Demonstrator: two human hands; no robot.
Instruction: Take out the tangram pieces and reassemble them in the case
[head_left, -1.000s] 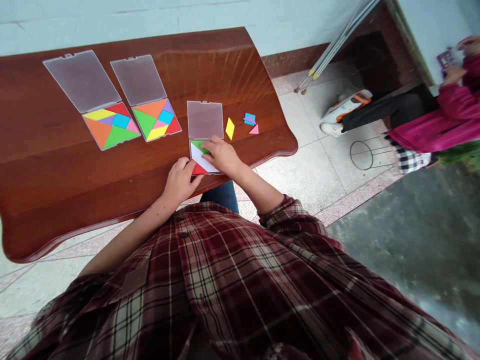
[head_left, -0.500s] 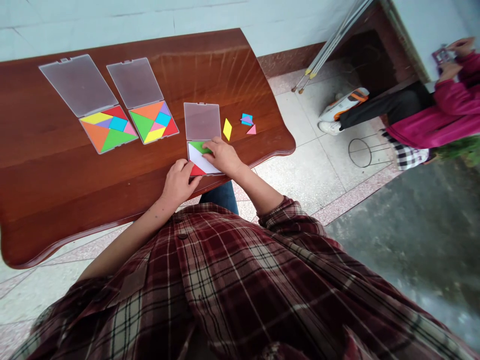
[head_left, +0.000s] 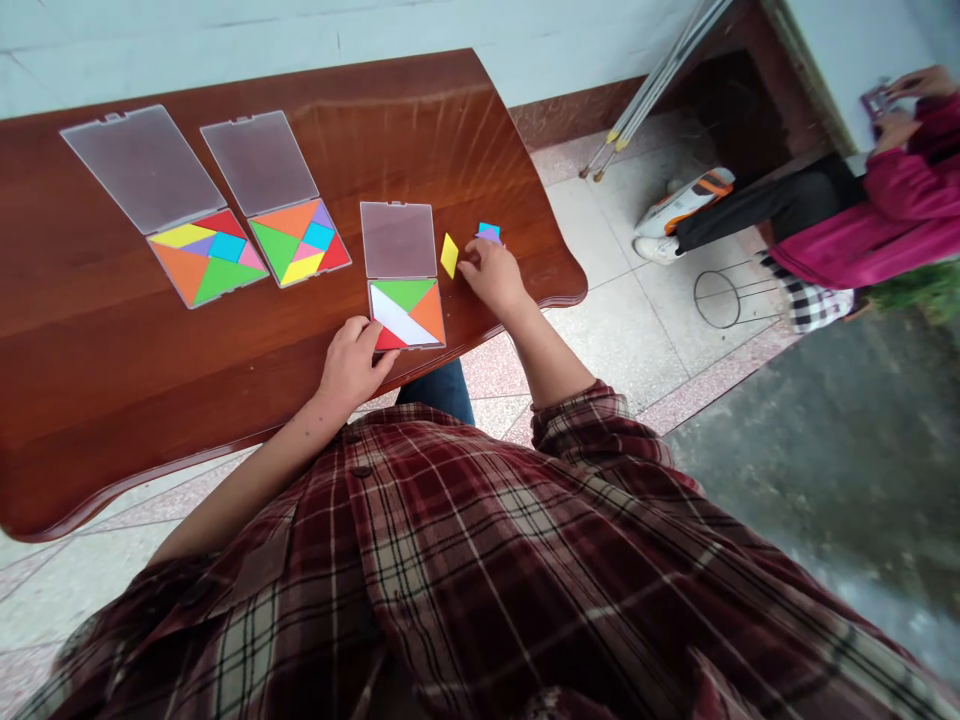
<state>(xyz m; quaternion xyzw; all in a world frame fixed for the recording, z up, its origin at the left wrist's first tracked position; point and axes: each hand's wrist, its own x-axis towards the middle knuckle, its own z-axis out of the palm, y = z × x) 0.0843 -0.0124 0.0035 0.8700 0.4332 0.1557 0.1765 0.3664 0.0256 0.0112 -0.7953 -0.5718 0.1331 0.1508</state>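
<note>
The left hand (head_left: 351, 362) is resting at the near edge of the worktop (head_left: 112, 330), its fingers (head_left: 369, 332) lying loosely together and touching the near left corner of the third puzzle tray (head_left: 406, 313). That tray is sitting close to the near edge, towards the right end of the worktop, with its clear lid (head_left: 398, 239) folded open flat behind it. Inside, a green triangle (head_left: 405, 292), an orange triangle (head_left: 430, 311) and a red triangle (head_left: 389, 340) are lying around a bare white strip.

The right hand (head_left: 491, 275) is reaching out near the right edge of the worktop, fingers curled down onto the surface; whether they are pinching anything cannot be told. A yellow piece (head_left: 448, 254) is lying just to its left, between the hand and the lid, and a blue piece (head_left: 489, 231) is showing just beyond the fingertips.

Further left along the worktop, two filled puzzle trays (head_left: 300, 241) are lying side by side, each with its clear lid open towards the far edge.

A seated person in a pink top (head_left: 885, 215) is off to the right, well apart from the worktop.
</note>
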